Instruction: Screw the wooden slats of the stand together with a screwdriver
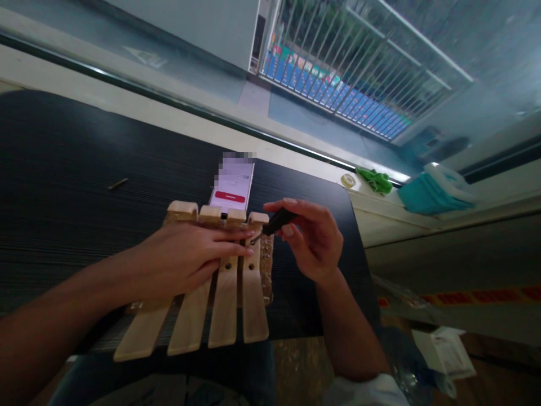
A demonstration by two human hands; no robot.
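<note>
Several pale wooden slats [224, 316] with curled far ends and small holes lie side by side across a brown, tape-like wrapped piece [266, 270] on the dark table. My left hand [203, 248] rests flat over the slats, its fingers stretched out towards the rightmost one. In my right hand [315, 237], a screwdriver with a black handle [279, 220] is pinched between thumb and fingers. The screwdriver's tip points down at the upper hole of the rightmost slat, close to my left fingertips. Whether it sits in a screw head is too small to tell.
Behind the slats a phone [232, 183] with a lit screen lies on the dark table [84, 180]. A thin metal piece [118, 184] is further left. A tape roll [347, 180], green cloth [375, 180] and teal container [431, 190] line the window ledge. A large clear bottle [406, 361] stands low at right.
</note>
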